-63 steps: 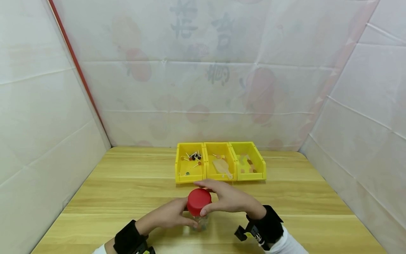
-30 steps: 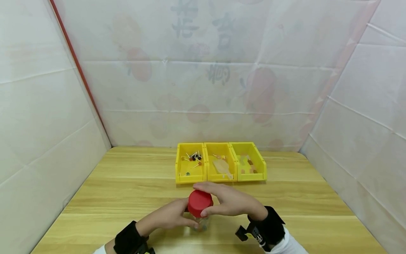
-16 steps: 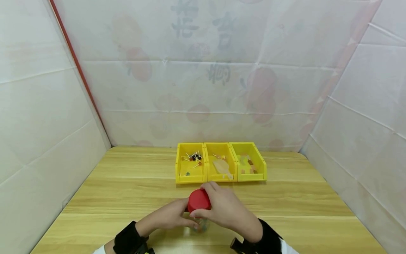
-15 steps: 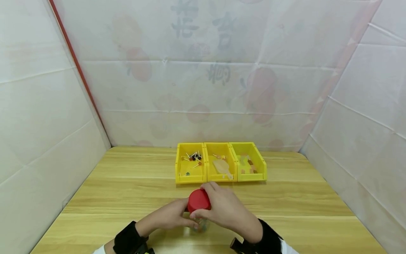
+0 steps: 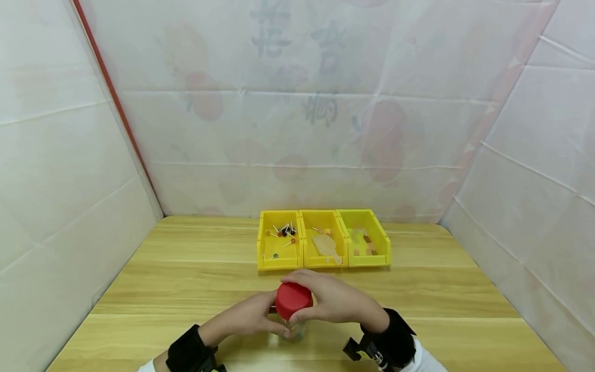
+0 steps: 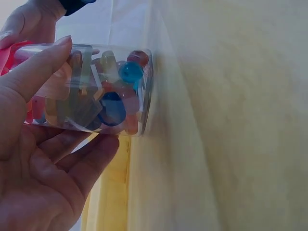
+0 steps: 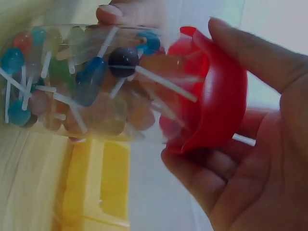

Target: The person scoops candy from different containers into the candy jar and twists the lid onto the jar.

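Note:
A clear jar [image 7: 86,82] full of coloured lollipops stands on the wooden table [image 5: 186,289] near its front edge. My left hand [image 5: 253,316] wraps round the jar's [image 6: 96,96] body, with the thumb on top and the fingers [image 6: 91,159] underneath in the left wrist view. My right hand [image 5: 332,302] grips the red lid [image 5: 293,299] from above and from the right. In the right wrist view the red lid [image 7: 216,106] sits at the jar's mouth, slightly askew, with my fingers [image 7: 250,57] curled round its rim.
Three yellow bins stand side by side behind the jar: the left bin [image 5: 279,258] holds a few lollipops, the middle bin [image 5: 323,258] and the right bin [image 5: 367,256] hold other sweets. White sheet walls close in the table at the back and both sides.
My right hand has turned on the red lid: half a second ago its wrist swung down toward me, now it lies out to the right again. The left hand and the jar stayed put.

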